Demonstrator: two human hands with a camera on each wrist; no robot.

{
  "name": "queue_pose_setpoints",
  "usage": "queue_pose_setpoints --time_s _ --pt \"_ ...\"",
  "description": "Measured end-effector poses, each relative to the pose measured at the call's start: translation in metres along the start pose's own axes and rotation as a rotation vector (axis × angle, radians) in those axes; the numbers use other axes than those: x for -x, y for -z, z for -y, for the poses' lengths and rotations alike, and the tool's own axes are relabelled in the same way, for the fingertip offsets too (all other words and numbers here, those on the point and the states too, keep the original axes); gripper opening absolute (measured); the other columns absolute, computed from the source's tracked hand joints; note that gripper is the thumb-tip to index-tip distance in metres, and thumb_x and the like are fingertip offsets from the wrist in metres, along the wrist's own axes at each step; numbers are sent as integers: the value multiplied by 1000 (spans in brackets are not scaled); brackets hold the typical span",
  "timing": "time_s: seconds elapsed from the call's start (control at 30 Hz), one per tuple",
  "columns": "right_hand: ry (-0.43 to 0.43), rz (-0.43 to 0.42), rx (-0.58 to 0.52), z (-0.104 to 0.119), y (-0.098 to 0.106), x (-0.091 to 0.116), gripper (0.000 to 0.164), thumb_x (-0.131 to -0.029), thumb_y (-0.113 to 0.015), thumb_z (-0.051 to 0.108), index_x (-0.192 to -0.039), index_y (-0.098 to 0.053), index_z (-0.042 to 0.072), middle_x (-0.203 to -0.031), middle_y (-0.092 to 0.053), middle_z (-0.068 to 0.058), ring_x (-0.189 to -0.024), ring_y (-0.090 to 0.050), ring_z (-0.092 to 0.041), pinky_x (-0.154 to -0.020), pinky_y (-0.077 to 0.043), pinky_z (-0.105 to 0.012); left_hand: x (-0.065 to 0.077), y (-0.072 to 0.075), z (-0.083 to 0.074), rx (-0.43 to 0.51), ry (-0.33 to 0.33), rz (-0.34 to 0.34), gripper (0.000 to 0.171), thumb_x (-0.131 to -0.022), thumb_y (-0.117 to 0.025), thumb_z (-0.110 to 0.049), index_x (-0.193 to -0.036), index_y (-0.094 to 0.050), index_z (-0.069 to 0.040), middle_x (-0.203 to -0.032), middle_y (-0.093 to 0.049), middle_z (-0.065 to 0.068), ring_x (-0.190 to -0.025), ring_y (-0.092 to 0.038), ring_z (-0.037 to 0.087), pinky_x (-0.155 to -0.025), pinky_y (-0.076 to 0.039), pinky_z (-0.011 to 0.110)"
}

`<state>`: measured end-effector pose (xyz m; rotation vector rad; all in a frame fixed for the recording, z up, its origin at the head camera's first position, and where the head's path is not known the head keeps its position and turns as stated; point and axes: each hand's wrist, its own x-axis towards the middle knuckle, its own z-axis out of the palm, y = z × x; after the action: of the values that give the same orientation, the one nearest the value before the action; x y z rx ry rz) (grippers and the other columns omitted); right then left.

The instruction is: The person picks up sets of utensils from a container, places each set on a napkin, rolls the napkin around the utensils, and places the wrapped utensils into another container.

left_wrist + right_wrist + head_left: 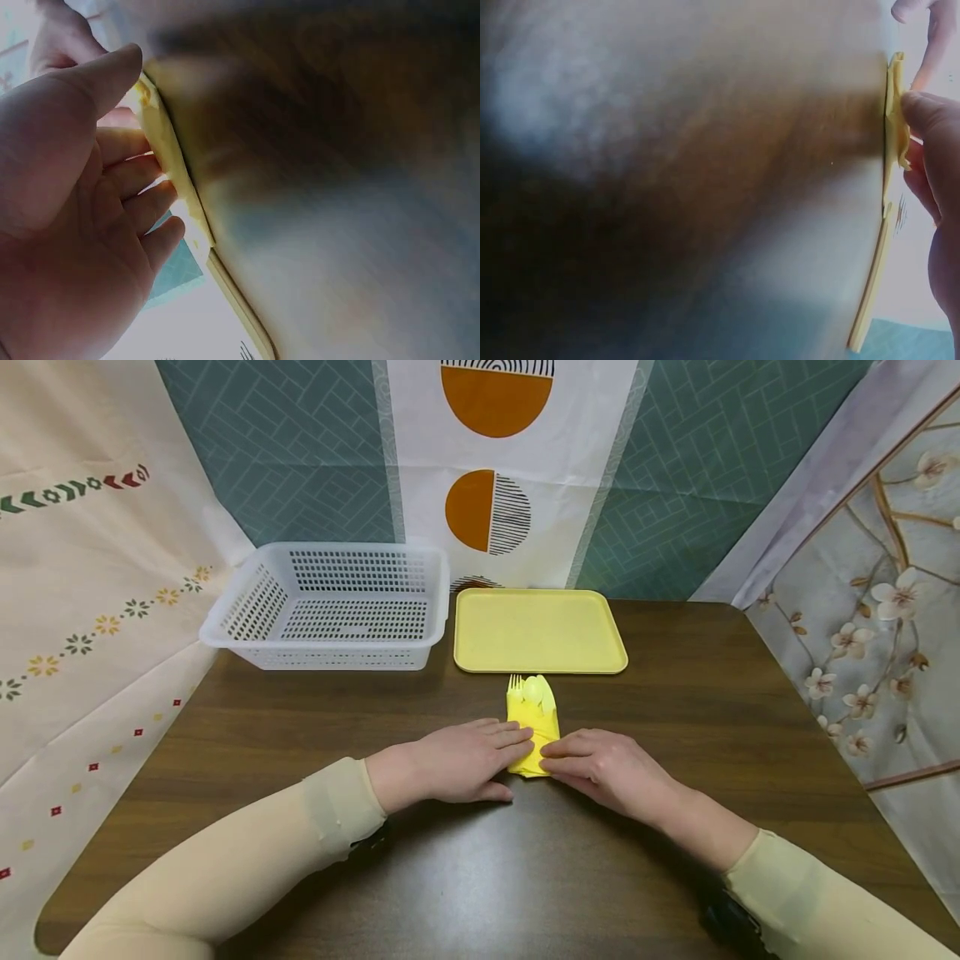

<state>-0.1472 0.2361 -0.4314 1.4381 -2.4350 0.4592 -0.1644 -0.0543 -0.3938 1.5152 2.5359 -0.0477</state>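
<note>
A yellow napkin [534, 747] is folded round a pale yellow fork [515, 684], spoon [532, 691] and knife [548, 696], whose upper ends stick out at its far end. My left hand [467, 760] lies over the napkin's left side, its fingers nearly straight and pressing on the cloth, its thumb held apart nearer to me. At the right edge, my right hand [611, 768] pinches the napkin between thumb and bent fingers. In the right wrist view the thumb [922, 112] is against the cloth, which bulges up a little there.
Just beyond the cutlery lies a pale yellow tray [540, 631] on the brown wooden table [360, 702]. A white perforated plastic basket [341, 647] stands at the back left. Patterned cloths [300, 452] hang behind the table and along both sides.
</note>
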Motion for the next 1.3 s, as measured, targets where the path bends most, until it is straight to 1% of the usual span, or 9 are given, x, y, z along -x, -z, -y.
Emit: queue_pose_setpoints --time_s 0.13,0.37,0.63,0.9,1.07,1.17,1.3 --pt "-4 -2 7 -1 1 -1 40 -85 -98 14 -123 -87 18 -125 -80 2 -112 -75 -16 -92 -63 -40 -4 -1 6 -4 13 0 79 -111 -63 -53 -170 -41 -5 -178 -34 12 -164 -32 29 -132 -23 44" --pt "-20 1 -7 -1 3 -3 37 -84 -99 15 -119 -88 18 -121 -81 2 -109 -77 -17 -89 -64 -41 -7 1 11 -21 58 21 83 -110 -61 -57 -171 -37 -6 -179 -30 13 -165 -29 28 -133 -22 44" --pt "-36 11 -14 -1 3 -4 36 -85 -98 15 -119 -88 19 -121 -81 4 -110 -76 -16 -90 -64 -41 -13 0 17 -44 76 -3 87 -109 -62 -60 -170 -38 -3 -178 -31 16 -165 -31 28 -132 -24 43" --pt "-13 -19 -18 -2 2 -5 34 -83 -99 14 -115 -89 18 -119 -82 3 -107 -77 -16 -87 -64 -40 -15 2 24 -11 74 -35 95 -103 -71 -61 -168 -39 0 -176 -33 22 -161 -36 36 -131 -27 45" --pt "-19 -15 -22 -2 3 -6 34 -83 -99 15 -115 -89 19 -119 -82 4 -107 -77 -15 -87 -64 -40 -13 2 25 13 89 -18 98 -103 -70 -64 -170 -36 -2 -178 -28 21 -164 -31 36 -132 -25 44" --pt "-23 -7 -27 -1 3 -6 34 -83 -99 16 -115 -89 19 -120 -82 4 -108 -77 -15 -88 -64 -41 -10 0 24 17 78 -14 97 -103 -70 -64 -171 -36 -4 -180 -25 19 -166 -26 35 -133 -22 44" --pt "-22 -7 -25 -2 4 -6 34 -83 -99 16 -116 -89 19 -119 -82 3 -108 -78 -16 -88 -64 -41 -2 -1 19 11 20 -10 94 -104 -69 -62 -171 -37 -6 -180 -26 16 -166 -25 34 -133 -20 45"
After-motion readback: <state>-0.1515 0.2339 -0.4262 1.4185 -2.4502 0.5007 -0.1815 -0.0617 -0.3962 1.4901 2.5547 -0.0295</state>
